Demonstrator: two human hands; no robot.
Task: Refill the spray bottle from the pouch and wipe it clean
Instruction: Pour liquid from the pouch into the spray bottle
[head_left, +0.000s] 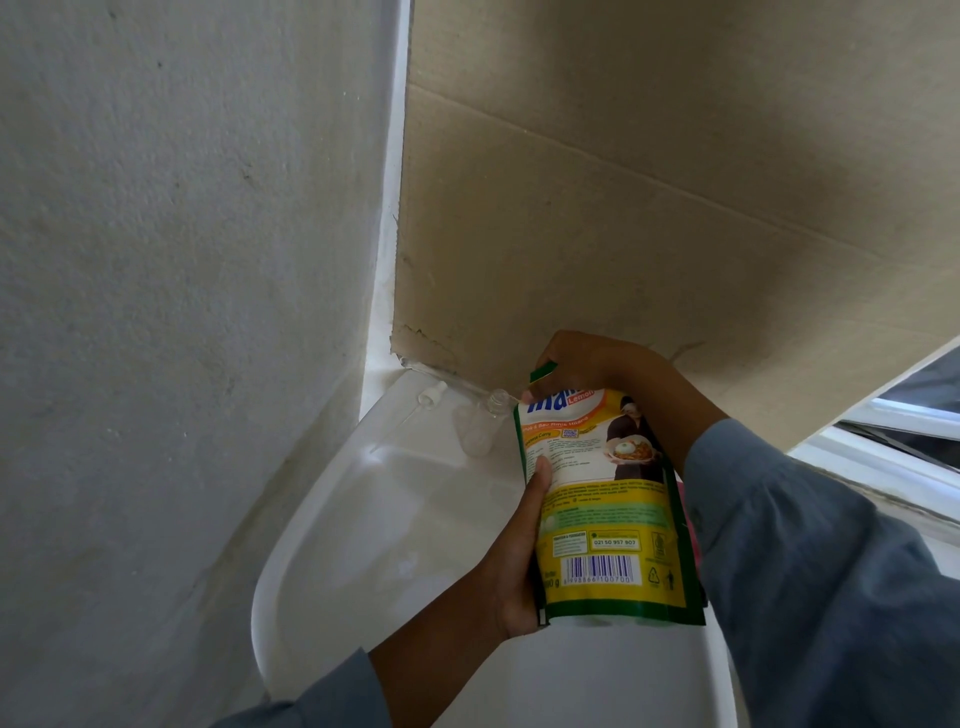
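A yellow and green refill pouch (608, 509) is held upright over a white sink. My left hand (519, 561) grips its lower left side, thumb on the front. My right hand (587, 364) pinches the pouch's top, where a green torn corner sticks up. A small clear spray bottle (480, 423) stands uncapped on the sink's back ledge, just left of the pouch's top. Its clear spray head with dip tube (426, 397) lies on the ledge further left.
The white sink (332, 519) fills the lower middle, set into a corner. A rough white wall (182, 260) rises on the left. A cardboard sheet (649, 208) leans behind the sink. A window frame (893, 431) is at the right.
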